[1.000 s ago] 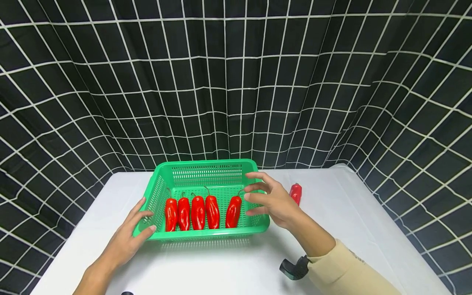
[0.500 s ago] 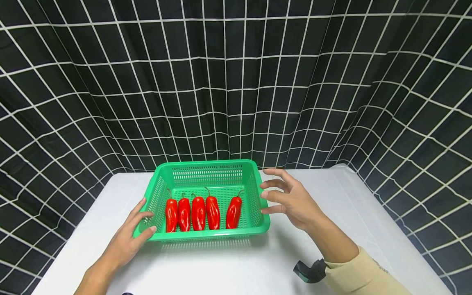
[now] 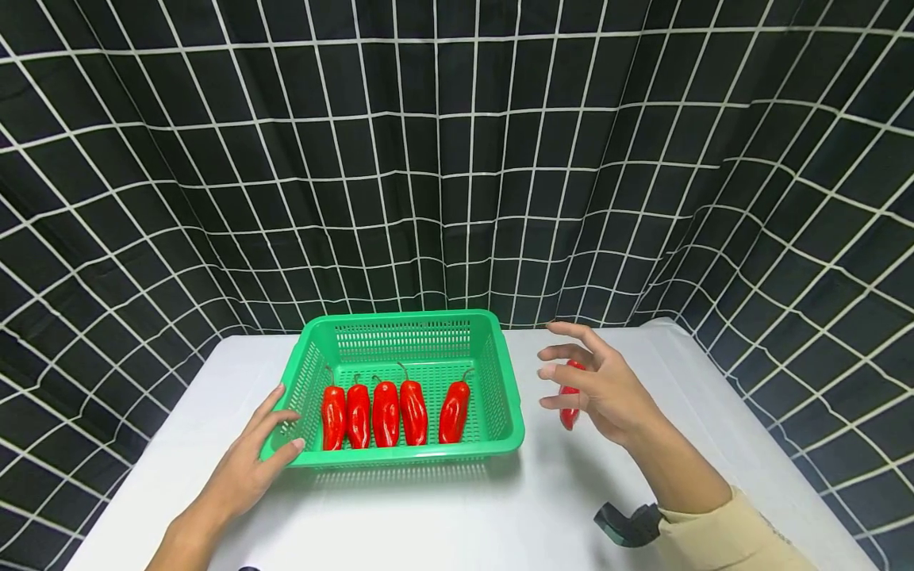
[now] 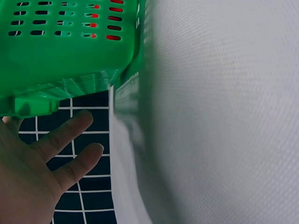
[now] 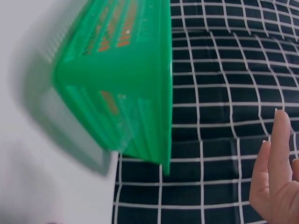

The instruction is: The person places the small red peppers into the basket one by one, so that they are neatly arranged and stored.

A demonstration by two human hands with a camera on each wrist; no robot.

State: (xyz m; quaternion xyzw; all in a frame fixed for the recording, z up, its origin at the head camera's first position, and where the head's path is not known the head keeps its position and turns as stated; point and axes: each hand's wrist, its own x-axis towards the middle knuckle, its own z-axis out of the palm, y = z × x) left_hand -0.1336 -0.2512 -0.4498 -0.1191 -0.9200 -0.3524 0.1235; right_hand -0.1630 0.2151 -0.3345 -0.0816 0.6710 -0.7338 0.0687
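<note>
A green plastic basket with slotted walls holds several red peppers lying side by side, with a gap before the rightmost one. My left hand rests at the basket's near left corner, fingers spread and fairly straight, thumb at the front rim. From the left wrist view, two extended fingers of that hand show below the rim. My right hand is to the right of the basket, fingers apart and loosely bent, holding nothing. It partly covers another red pepper in the head view.
The basket stands on a white-covered table, near its back edge. Behind and on both sides hangs a black curtain with a white grid. A dark wrist-worn device sticks out beside the right sleeve.
My right hand has moved rightward from over the basket's right side to the pepper lying outside it. My left hand and the basket have stayed in place.
</note>
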